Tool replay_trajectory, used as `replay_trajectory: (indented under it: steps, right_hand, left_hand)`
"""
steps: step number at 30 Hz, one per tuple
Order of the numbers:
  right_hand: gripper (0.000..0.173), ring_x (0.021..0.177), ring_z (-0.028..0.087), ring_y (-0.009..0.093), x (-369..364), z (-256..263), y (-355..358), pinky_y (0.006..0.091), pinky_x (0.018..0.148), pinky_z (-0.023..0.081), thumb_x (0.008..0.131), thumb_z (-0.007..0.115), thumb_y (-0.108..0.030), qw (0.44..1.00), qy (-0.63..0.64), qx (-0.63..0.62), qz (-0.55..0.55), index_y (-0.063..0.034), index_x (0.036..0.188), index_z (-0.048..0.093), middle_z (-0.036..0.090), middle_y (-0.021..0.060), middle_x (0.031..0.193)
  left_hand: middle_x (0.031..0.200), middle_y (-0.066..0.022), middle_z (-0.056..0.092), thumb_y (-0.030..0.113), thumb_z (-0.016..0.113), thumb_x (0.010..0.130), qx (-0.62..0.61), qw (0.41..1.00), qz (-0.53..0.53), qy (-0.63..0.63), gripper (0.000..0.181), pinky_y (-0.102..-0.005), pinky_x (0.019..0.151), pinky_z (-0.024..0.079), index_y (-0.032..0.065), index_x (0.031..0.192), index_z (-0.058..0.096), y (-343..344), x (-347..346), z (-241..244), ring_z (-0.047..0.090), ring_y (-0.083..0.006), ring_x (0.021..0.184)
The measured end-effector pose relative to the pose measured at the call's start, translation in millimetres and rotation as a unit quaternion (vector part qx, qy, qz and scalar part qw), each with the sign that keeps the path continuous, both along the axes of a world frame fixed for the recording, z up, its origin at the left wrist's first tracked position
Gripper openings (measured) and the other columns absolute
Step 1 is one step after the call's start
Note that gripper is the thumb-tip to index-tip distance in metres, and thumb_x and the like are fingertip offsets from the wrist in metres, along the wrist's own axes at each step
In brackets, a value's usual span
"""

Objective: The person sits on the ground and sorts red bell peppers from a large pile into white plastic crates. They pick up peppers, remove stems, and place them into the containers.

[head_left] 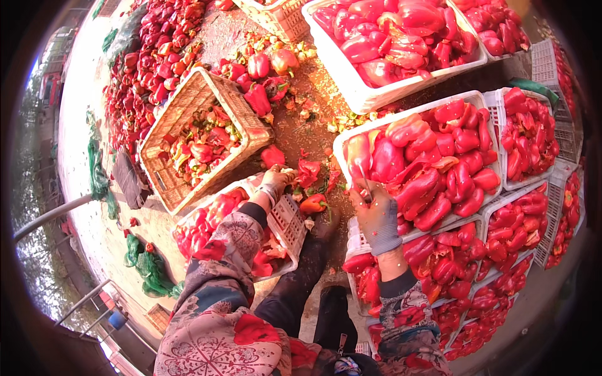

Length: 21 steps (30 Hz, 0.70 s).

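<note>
My right hand (375, 214), in a grey-cuffed work glove, is closed on a small knife (363, 181) whose thin blade points up beside the front left corner of a white crate (339, 149) heaped with red bell peppers (418, 181). My left hand (275, 184), also gloved, is over the far rim of a lower white crate (292, 225) of red pepper pieces; something pale shows at its fingertips, too small to name. Just right of it lie torn red pepper pieces (308, 173) and an orange-red pepper (313, 204) with a green stem.
A tan plastic crate (207, 75) of cores and scraps stands tilted at left. Whole red peppers (155, 61) form a pile behind it. Several more filled crates (517, 211) stand at right. Seeds and scraps cover the floor (301, 136); green netting (150, 270) lies at left.
</note>
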State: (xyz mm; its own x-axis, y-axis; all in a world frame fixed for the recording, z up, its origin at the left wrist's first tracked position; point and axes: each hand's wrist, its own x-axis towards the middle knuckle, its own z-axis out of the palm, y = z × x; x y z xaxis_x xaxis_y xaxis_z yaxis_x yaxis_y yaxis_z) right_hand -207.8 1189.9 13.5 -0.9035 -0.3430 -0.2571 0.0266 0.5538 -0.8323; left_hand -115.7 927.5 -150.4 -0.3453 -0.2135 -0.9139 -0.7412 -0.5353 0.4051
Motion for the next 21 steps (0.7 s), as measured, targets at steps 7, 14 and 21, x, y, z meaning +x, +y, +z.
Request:
replay_trajectory:
  steps: [7,14,21]
  right_hand:
    - [0.02,0.068,0.065,0.022,-84,-29,-111,0.0349,0.062,0.051,0.084,0.071,-0.016,0.998,-0.049,0.035,0.006,-0.0028,0.098,0.067,0.068,0.014,0.085]
    - [0.021,0.085,0.068,0.032,-103,-136,-268,0.0393,0.077,0.052,0.083,0.069,-0.022,0.988,0.008,0.077,0.135,-0.0043,0.095,0.067,0.069,0.0177,0.09]
    - [0.043,0.112,0.059,0.034,-133,-232,-415,0.0436,0.095,0.049,0.085,0.066,-0.032,0.954,0.022,0.215,0.207,-0.015,0.124,0.06,0.06,0.0202,0.119]
  left_hand:
    - [0.091,-0.0212,0.066,0.051,0.072,0.076,-0.66,0.705,-0.243,-0.091,0.092,-0.0429,0.07,0.05,0.0066,0.145,0.03,-102,-59,23,0.063,-0.0338,0.076]
    - [0.104,-0.0241,0.067,0.034,0.065,0.082,-0.464,0.837,-0.162,-0.243,0.049,-0.0445,0.087,0.05,-0.0003,0.115,0.054,-157,-92,-5,0.064,-0.038,0.101]
    - [0.1,-0.0219,0.068,0.038,0.067,0.079,-0.418,0.853,-0.177,-0.257,0.056,-0.0442,0.084,0.051,0.0018,0.118,0.05,-163,-98,-4,0.065,-0.037,0.097]
